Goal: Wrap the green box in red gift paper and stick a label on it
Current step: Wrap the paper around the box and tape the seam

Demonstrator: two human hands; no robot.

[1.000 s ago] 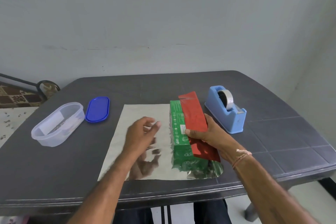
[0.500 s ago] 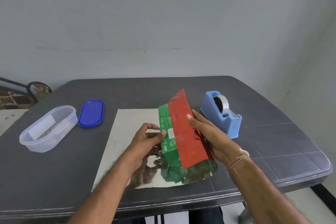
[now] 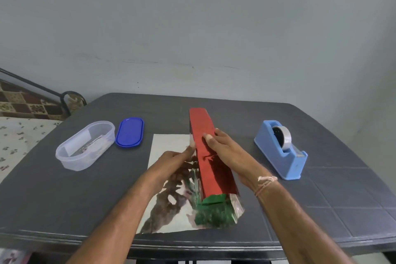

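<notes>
Head view: tape dispenser [image 3: 280, 152] right of box [image 3: 211, 198]; tub [image 3: 70, 161], lid [image 3: 129, 132] left.

The green box [image 3: 212, 199], covered along its top by red gift paper [image 3: 204, 135], is seen lying lengthwise at the middle of the desk [image 3: 325, 195], its bare green end towards the front edge. The paper is pressed down by the straight fingers [image 3: 209, 136] of the right hand [image 3: 228, 153]. The left hand [image 3: 173, 163] is set against the box's left side, its grip unclear. A blue tape dispenser [image 3: 279, 154] stands towards the right edge, and a clear tub [image 3: 84, 146] and blue lid [image 3: 129, 132] towards the left.
</notes>
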